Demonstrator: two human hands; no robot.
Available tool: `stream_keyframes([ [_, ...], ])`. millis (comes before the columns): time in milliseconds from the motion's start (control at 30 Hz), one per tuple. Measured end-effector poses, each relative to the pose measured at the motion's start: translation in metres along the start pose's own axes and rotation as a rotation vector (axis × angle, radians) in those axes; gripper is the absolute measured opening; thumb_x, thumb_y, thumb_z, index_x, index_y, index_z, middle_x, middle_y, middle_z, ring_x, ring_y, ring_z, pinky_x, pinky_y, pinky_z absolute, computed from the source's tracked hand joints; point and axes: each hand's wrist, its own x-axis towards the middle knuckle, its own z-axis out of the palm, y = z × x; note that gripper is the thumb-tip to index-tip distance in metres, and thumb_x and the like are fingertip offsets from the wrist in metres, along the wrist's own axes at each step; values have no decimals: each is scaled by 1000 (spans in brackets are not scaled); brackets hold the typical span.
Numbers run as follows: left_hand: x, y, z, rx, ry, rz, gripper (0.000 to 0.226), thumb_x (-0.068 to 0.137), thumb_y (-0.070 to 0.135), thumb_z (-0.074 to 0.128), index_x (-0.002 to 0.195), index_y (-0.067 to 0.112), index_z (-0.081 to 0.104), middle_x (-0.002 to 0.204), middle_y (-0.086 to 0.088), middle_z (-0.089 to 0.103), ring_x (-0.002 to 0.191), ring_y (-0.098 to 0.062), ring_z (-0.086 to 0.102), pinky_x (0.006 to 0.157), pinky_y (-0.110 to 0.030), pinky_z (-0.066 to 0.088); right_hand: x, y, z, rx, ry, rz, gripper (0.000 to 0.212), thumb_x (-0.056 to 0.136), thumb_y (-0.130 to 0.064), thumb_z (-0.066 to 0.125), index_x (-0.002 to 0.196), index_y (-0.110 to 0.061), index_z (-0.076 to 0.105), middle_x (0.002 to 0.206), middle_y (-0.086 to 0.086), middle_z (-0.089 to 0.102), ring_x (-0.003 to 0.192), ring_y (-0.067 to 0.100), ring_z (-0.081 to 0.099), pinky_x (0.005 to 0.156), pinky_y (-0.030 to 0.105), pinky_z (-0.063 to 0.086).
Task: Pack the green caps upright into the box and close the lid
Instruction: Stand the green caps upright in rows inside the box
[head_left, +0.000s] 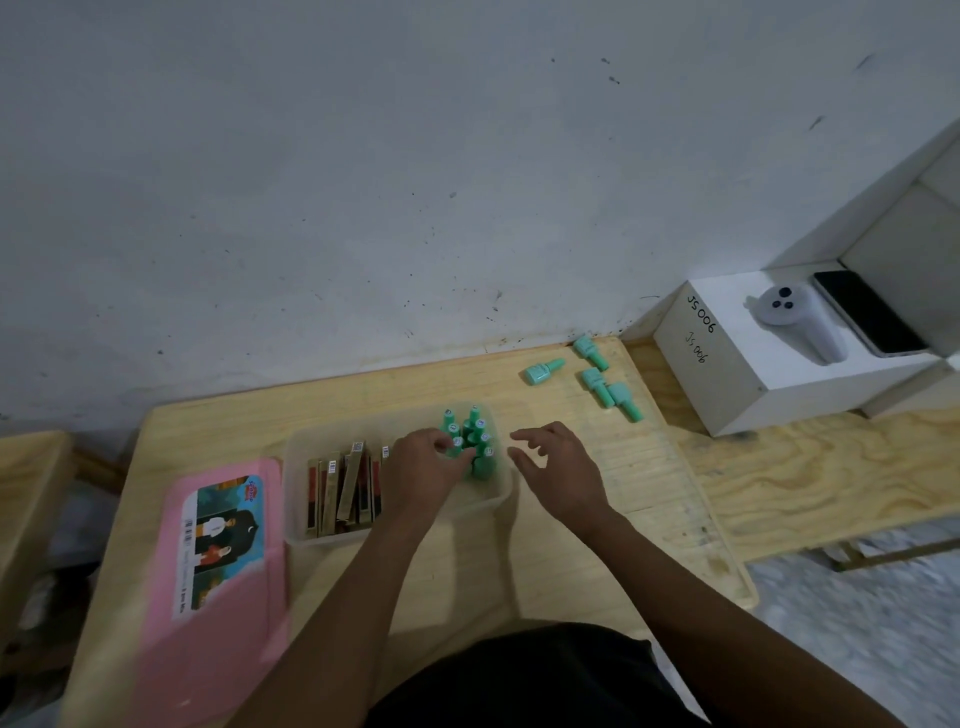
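Dark clothing fills the near edge, and both bare forearms reach from it over a pale wooden table (571, 561). Near left on the table lies a pink lid (223, 566) with a picture label on it, just beside a clear plastic box (311, 540) that stands open. The box's left part holds a row of flat gold-and-red packets (343, 488) on edge, leaning on one another. Its far right corner holds a tight cluster of green caps (480, 441) standing upright, narrow ends up.

The left hand (423, 467) is inside the box, thumb and fingertips curled onto the near-left cap of that cluster. The right hand (558, 467) hovers just right of the box's right wall, fingers spread and loosely bent, holding nothing, close to the cluster but apart from it.

Four loose caps (597, 387) lie on their sides at the far right of the table, well apart from both hands.

Farther right, a white carton (727, 374) marked "JS 006" carries a grey controller (795, 322) and a dark phone (867, 312). A scuffed grey wall (363, 182) rises behind the table.
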Motion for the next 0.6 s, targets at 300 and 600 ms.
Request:
stream_keyframes([
  [300,35,60,3,-170,-32,174,17,84,37,66,88,21,72,79,8,68,66,-11,59,65,-30,54,12,71,-58,28,14,295,26,93,-38,60,117,-30,66,97,-9,63,83,7,59,73,29,50],
  [600,109,114,73,-118,-279,141,29,87,35,61,110,19,65,98,-2,65,89,-24,62,79,-31,49,72,96,-73,22,-178,434,45,92,-47,57,133,-29,54,118,-3,67,102,16,63,85,36,53],
])
